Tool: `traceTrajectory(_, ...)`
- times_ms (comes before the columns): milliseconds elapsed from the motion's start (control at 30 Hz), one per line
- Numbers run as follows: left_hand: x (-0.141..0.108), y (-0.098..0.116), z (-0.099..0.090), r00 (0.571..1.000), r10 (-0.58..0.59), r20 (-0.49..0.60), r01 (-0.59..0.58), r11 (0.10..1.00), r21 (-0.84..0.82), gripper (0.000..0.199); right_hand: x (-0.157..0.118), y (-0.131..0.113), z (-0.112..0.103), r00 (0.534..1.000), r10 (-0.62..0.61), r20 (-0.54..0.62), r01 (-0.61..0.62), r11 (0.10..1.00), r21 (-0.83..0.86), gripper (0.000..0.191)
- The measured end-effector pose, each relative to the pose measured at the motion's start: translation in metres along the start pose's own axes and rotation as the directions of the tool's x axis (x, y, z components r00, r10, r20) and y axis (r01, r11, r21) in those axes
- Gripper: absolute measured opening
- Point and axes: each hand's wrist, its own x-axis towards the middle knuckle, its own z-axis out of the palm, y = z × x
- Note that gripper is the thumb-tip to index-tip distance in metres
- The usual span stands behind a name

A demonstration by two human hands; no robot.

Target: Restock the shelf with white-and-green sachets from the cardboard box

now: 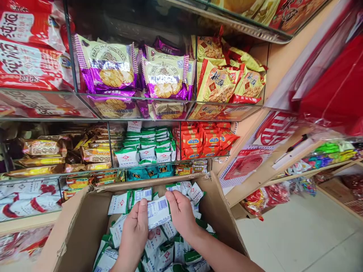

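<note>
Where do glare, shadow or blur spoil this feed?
Head view: white glare on the purple biscuit packs, deep shadow in the shelf recess above; head view: red wrapped item, upper right, looks smeared and soft, held packet clearer.

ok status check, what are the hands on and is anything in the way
Left hand and right hand both gripping one white-and-green packet. Held above the open carton. No obstruction visible at the hands.

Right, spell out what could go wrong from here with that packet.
The left hand and right hand grip the white packet at opposite ends, so a hard pull might tear its wrapper. It is held over loose, similar packets in the cardboard box; if dropped, it could be hard to pick out again.
</note>
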Motion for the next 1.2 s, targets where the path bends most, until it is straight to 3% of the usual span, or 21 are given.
traceTrajectory(133,0.006,-0.007,-0.007,0.991,0.096,-0.089,-0.078,0.979,0.19,0.033,-0.002,-0.001,0.0,0.994,-0.102,-0.026,0.1,0.994,-0.047,0.036)
traceTrajectory(233,0.013,-0.01,-0.012,0.974,0.19,-0.126,-0.159,0.961,0.225,0.04,0.0,-0.006,-0.008,0.947,-0.31,-0.085,0.292,0.94,-0.176,0.034)
traceTrajectory(267,0.013,-0.008,-0.013,0.981,0.166,-0.103,-0.145,0.973,0.179,0.04,0.0,-0.008,-0.012,0.903,-0.419,-0.091,0.387,0.889,-0.245,0.032)
traceTrajectory(333,0.011,-0.001,-0.012,1.0,-0.012,0.027,0.012,1.0,-0.021,0.037,0.001,-0.013,-0.022,0.753,-0.657,-0.037,0.594,0.703,-0.391,0.022)
traceTrajectory(367,0.009,0.003,-0.012,0.982,-0.13,0.136,0.152,0.975,-0.161,0.038,0.0,-0.015,-0.026,0.657,-0.753,0.029,0.684,0.58,-0.442,0.018)
traceTrajectory(433,0.002,0.012,-0.011,0.884,-0.281,0.373,0.426,0.812,-0.398,0.046,-0.004,-0.019,-0.033,0.489,-0.851,0.19,0.805,0.357,-0.474,0.017)
traceTrajectory(467,-0.001,0.015,-0.011,0.839,-0.297,0.456,0.509,0.724,-0.465,0.046,-0.007,-0.02,-0.034,0.434,-0.862,0.261,0.842,0.285,-0.458,0.018)
traceTrajectory(500,-0.003,0.017,-0.011,0.823,-0.283,0.492,0.537,0.669,-0.514,0.044,-0.011,-0.021,-0.035,0.397,-0.861,0.318,0.871,0.244,-0.426,0.017)
traceTrajectory(533,-0.004,0.018,-0.011,0.834,-0.257,0.488,0.525,0.643,-0.558,0.041,-0.015,-0.02,-0.035,0.385,-0.853,0.352,0.889,0.241,-0.388,0.017)
traceTrajectory(567,-0.004,0.018,-0.012,0.855,-0.234,0.463,0.495,0.635,-0.593,0.039,-0.018,-0.02,-0.035,0.397,-0.847,0.353,0.896,0.274,-0.351,0.018)
traceTrajectory(600,-0.004,0.018,-0.014,0.874,-0.213,0.437,0.465,0.63,-0.622,0.04,-0.022,-0.018,-0.034,0.442,-0.839,0.318,0.883,0.345,-0.318,0.02)
traceTrajectory(667,-0.001,0.016,-0.017,0.897,-0.178,0.405,0.425,0.597,-0.68,0.041,-0.025,-0.013,-0.031,0.638,-0.75,0.174,0.766,0.594,-0.247,0.02)
traceTrajectory(733,0.002,0.016,-0.019,0.899,-0.154,0.411,0.423,0.55,-0.72,0.042,-0.024,-0.007,-0.026,0.874,-0.485,0.043,0.487,0.868,-0.1,0.016)
traceTrajectory(767,0.003,0.016,-0.019,0.897,-0.15,0.416,0.427,0.537,-0.727,0.043,-0.022,-0.004,-0.023,0.95,-0.308,0.049,0.308,0.951,0.012,0.018)
traceTrajectory(800,0.003,0.016,-0.019,0.897,-0.149,0.417,0.428,0.536,-0.728,0.044,-0.02,-0.001,-0.019,0.984,-0.142,0.107,0.128,0.983,0.129,0.021)
traceTrajectory(867,0.002,0.016,-0.018,0.894,-0.152,0.42,0.427,0.567,-0.704,0.047,-0.016,0.006,-0.012,0.962,0.063,0.264,-0.144,0.943,0.299,0.03)
traceTrajectory(933,0.0,0.015,-0.017,0.894,-0.164,0.418,0.425,0.61,-0.669,0.051,-0.014,0.01,-0.009,0.924,0.111,0.366,-0.248,0.902,0.353,0.03)
traceTrajectory(1000,-0.003,0.014,-0.016,0.891,-0.177,0.418,0.426,0.646,-0.633,0.053,-0.014,0.01,-0.01,0.887,0.097,0.451,-0.262,0.911,0.318,0.024)
traceTrajectory(1100,-0.004,0.016,-0.017,0.901,-0.169,0.4,0.4,0.684,-0.61,0.049,-0.01,-0.001,-0.022,0.787,0.097,0.609,-0.269,0.943,0.197,0.017)
traceTrajectory(1133,-0.003,0.017,-0.019,0.908,-0.15,0.392,0.382,0.686,-0.62,0.046,-0.006,-0.008,-0.027,0.778,0.101,0.62,-0.253,0.954,0.162,0.015)
traceTrajectory(1200,0.0,0.019,-0.022,0.912,-0.107,0.396,0.359,0.675,-0.645,0.042,0.008,-0.027,-0.037,0.82,0.072,0.568,-0.192,0.969,0.155,0.013)
